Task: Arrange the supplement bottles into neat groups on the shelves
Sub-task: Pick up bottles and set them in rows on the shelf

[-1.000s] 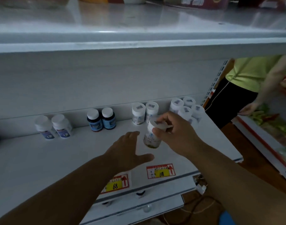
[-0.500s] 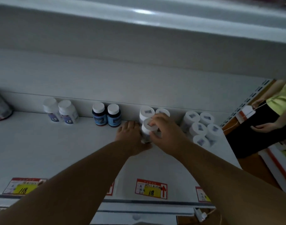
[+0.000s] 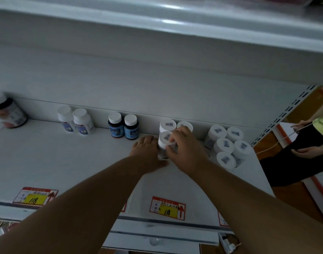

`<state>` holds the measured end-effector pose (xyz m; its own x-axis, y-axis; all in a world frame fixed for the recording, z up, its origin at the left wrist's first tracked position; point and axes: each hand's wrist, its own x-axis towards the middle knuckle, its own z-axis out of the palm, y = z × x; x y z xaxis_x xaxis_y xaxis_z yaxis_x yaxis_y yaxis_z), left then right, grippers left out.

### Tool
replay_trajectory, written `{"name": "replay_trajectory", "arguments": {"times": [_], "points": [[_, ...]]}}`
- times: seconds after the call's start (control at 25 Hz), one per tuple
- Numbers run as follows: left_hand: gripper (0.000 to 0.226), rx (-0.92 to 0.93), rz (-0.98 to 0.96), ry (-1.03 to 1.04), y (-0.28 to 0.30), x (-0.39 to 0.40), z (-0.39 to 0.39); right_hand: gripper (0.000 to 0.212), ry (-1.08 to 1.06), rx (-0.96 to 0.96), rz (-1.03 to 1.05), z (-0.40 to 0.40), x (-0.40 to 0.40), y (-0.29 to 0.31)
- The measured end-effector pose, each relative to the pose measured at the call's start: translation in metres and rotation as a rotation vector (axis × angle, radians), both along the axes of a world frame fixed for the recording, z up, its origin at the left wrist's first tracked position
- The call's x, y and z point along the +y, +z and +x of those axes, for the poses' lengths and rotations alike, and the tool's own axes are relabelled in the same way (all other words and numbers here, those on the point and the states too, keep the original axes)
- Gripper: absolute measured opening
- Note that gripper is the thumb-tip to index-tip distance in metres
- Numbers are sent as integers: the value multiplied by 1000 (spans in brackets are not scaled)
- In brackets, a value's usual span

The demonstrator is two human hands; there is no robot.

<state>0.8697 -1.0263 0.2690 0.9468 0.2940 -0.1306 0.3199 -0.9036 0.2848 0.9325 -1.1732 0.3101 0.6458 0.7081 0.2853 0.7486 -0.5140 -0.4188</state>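
Setting the bottle [image 3: 165, 143] squarely at six o'clock of the rear pair [image 3: 168, 125]: right hand [image 3: 186, 149] pinches its cap with curled fingers, left hand [image 3: 148, 151] steadies its side (grip unclear); release only once flush.

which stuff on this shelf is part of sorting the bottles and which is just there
Job:
right hand gripping white-capped bottle
left hand beside it
pair behind
five-bottle cluster
dark blue-label pair
white pair

Just there:
price tags
bystander
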Motion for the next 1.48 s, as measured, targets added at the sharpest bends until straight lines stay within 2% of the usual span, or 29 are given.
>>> {"name": "replay_trajectory", "arguments": {"times": [0.16, 0.28, 0.4, 0.56, 0.8, 0.96, 1.28, 1.48], "points": [[91, -43, -65, 78, 15, 0, -23, 26, -12, -91, 89, -13, -2, 6], [80, -206, -102, 101, 32, 9, -70, 27, 15, -144, 157, -41, 14, 20], [69, -334, -92, 116, 43, 37, -143, 28, 93, -182, 215, -86, 50, 36], [62, -447, -27, 277, 54, 120, -278, 29, 253, -97, 291, -192, 146, 49], [60, -460, 87, 586, 78, 226, -466, 35, 601, 38, 313, -362, 307, 55], [60, -473, 121, 801, 75, 277, -558, 36, 753, 118, 190, -441, 393, 55], [56, -363, 218, 1028, 52, 415, -642, 41, 993, 207, 59, -524, 575, 6], [60, -271, 171, 1112, 46, 499, -683, 40, 1020, 255, -60, -560, 680, -12]]}}
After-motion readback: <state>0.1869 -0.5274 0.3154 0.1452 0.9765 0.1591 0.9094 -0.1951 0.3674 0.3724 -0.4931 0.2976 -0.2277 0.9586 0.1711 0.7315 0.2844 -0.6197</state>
